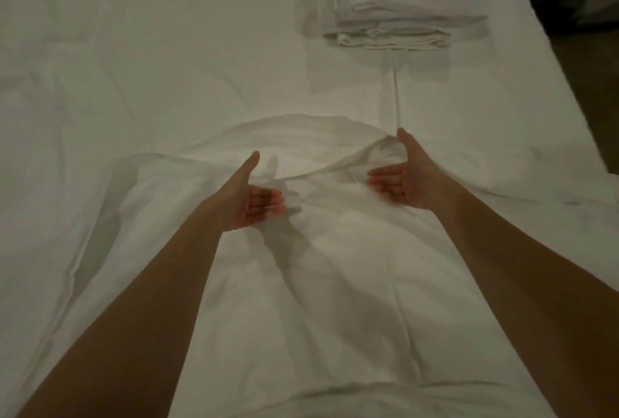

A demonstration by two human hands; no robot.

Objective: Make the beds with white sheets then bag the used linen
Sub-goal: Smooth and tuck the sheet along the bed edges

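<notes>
A loose white sheet (318,266) lies rumpled across the near part of the bed, its far edge raised in a soft fold. My left hand (249,198) hovers just above it, palm turned inward, fingers straight and thumb up, holding nothing. My right hand (400,179) mirrors it on the other side of the fold, palm facing left, fingers straight, its thumb near the raised edge. Under the loose sheet the bed (134,59) is covered with a flat white sheet.
A stack of folded white linen (398,18) sits on the bed at the far right. The bed's right edge (566,89) runs diagonally, with dark floor beyond it at the top right.
</notes>
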